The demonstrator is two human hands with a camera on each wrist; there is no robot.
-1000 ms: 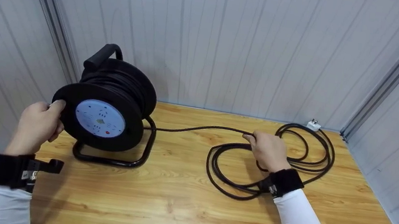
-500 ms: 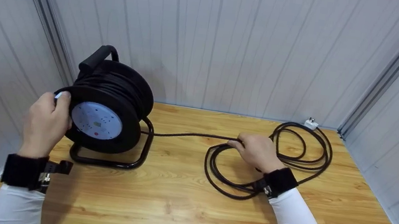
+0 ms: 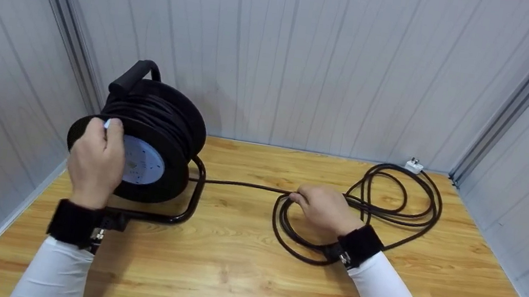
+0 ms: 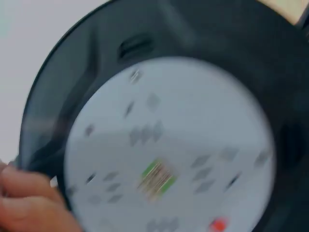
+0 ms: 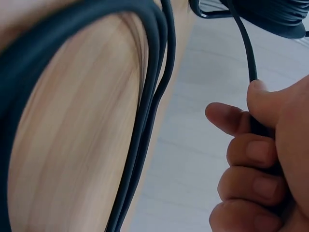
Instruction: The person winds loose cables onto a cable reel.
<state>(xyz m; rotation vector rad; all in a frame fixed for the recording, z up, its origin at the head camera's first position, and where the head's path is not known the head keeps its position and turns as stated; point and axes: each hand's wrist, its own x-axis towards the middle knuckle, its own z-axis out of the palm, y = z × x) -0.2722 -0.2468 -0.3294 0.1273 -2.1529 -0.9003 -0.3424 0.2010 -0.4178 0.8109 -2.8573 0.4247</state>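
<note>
A black cable reel (image 3: 185, 122) with a pale round socket panel (image 3: 151, 161) stands at the left in the head view. My left hand (image 3: 98, 161) grips the reel at its front disc, covering part of the panel. A small whitish piece, probably a turning knob, peeks out between thumb and forefinger; the rest is hidden. In the left wrist view the fingers (image 4: 34, 198) curl at the disc's edge. From the reel a black cable (image 3: 244, 184) runs taut to the right. My right hand (image 3: 323, 206) holds it, fingers curled round it, above the loose loops.
Loose cable loops (image 3: 434, 214) lie on the wooden table (image 3: 225, 278) at the right, ending in a white plug (image 3: 414, 165) near the back wall (image 3: 282, 58). The reel rests on a black tube frame (image 3: 192, 200) with a carrying handle (image 3: 129, 79) on top.
My left hand has swung right and slightly up across the disc, which has turned. My right hand has moved left and a little down, with the cable running straighter to the reel.
</note>
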